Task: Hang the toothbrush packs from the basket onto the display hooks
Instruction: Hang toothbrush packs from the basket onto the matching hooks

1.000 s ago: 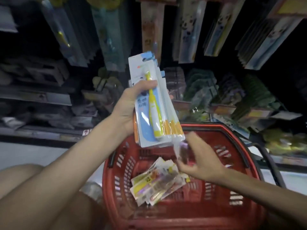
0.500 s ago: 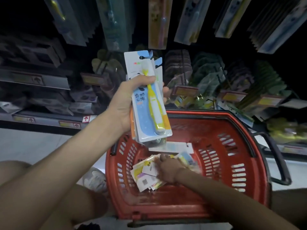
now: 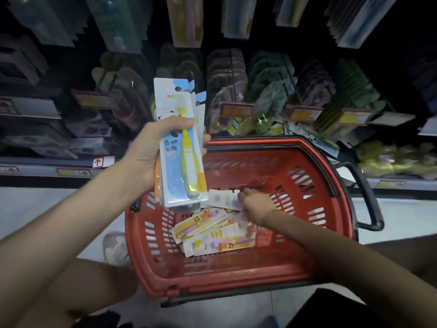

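My left hand [image 3: 156,147] grips a stack of toothbrush packs [image 3: 179,157] upright above the near-left rim of the red basket [image 3: 307,261]; the front pack is white and blue with a yellow brush. Inside the basket my right hand [image 3: 256,204] pinches a pack [image 3: 222,197] that lies face down, white back up, lifted at one end. Several more packs [image 3: 212,233] with purple and yellow brushes lie on the basket floor. Above, rows of hanging packs on display hooks [image 3: 186,22] fill the dark shelf wall.
The basket's black handle [image 3: 369,197] sticks out to the right. Shelf edges with price tags [image 3: 236,110] run behind the basket. A pale shoe [image 3: 115,247] stands on the light floor left of the basket. My knees frame the bottom of the view.
My right hand dropped into the basket, went through the loose packs and now lifts one white-backed pack toward the far side. The left hand kept its stack upright.
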A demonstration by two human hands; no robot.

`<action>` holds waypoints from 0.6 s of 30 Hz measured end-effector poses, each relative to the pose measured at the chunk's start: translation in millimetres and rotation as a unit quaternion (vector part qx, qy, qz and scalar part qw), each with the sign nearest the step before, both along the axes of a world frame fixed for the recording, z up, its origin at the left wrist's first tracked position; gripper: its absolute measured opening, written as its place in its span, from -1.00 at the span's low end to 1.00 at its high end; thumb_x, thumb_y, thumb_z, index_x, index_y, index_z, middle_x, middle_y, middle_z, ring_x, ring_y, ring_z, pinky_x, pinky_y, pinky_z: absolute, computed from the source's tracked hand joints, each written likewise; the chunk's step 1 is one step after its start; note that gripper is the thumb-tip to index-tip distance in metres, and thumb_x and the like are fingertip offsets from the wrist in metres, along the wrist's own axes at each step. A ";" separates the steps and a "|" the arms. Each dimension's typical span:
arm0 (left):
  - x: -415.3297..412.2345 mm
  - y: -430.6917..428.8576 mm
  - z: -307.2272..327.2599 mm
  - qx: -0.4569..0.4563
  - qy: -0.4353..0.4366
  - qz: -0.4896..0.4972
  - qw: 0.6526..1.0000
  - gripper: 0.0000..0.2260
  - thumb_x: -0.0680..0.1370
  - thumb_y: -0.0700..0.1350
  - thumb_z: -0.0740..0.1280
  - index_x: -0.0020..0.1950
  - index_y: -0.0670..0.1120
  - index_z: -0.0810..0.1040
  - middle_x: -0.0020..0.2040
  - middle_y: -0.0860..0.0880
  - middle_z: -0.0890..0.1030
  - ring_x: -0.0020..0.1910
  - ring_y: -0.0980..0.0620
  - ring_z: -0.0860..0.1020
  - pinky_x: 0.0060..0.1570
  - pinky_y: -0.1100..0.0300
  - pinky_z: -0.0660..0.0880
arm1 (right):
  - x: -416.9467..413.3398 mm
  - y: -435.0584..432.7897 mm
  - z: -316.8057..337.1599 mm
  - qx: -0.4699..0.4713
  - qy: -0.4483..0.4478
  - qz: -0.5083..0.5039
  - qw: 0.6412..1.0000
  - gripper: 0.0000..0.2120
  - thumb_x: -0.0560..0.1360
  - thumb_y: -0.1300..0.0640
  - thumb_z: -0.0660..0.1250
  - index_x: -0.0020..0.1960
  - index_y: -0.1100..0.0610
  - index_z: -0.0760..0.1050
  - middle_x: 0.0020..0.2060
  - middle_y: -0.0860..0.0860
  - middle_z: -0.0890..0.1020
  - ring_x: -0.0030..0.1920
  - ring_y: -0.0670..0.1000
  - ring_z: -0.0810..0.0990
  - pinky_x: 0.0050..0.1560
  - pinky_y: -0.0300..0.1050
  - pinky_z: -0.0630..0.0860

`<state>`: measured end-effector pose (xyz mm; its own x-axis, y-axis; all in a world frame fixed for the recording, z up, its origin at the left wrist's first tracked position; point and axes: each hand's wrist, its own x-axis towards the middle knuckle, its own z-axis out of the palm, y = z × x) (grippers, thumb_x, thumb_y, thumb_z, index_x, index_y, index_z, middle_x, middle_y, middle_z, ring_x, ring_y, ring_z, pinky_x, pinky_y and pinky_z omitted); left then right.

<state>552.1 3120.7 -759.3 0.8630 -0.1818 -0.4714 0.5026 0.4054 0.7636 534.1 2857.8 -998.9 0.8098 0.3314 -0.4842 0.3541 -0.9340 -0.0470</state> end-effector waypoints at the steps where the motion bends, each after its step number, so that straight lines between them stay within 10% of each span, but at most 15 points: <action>1: -1.6 2.2 -3.1 0.004 0.003 -0.001 1.000 -0.50 0.51 -0.16 0.40 0.45 -0.25 0.50 -0.08 -0.23 0.69 -0.21 -0.07 0.71 -0.16 0.08 0.71 | 6.2 -5.0 -4.6 -0.007 -0.013 -0.001 1.000 -0.65 0.53 0.17 0.32 0.31 0.15 0.45 0.22 0.14 0.53 0.25 0.22 0.53 0.12 0.05 0.54; 12: -11.9 22.9 -44.8 0.042 0.078 -0.029 0.996 -0.62 0.41 -0.18 0.44 0.22 -0.21 0.63 -0.11 -0.26 0.72 -0.29 -0.09 0.71 -0.24 0.09 0.69 | 27.0 31.8 -63.8 0.091 0.040 -0.058 0.993 -0.46 0.50 0.09 0.45 0.43 0.13 0.37 0.30 0.09 0.49 0.32 0.16 0.44 0.24 0.12 0.53; 18: -12.2 28.4 -61.9 0.093 0.103 -0.036 0.990 -0.32 0.26 -0.04 0.57 0.35 -0.23 0.60 0.12 -0.26 0.67 0.17 -0.23 0.66 0.15 -0.11 0.61 | 25.9 41.9 -68.3 0.056 0.072 -0.071 0.993 -0.38 0.38 -0.11 0.50 0.34 0.00 0.34 0.12 0.00 0.51 0.11 0.08 0.55 0.07 0.04 0.59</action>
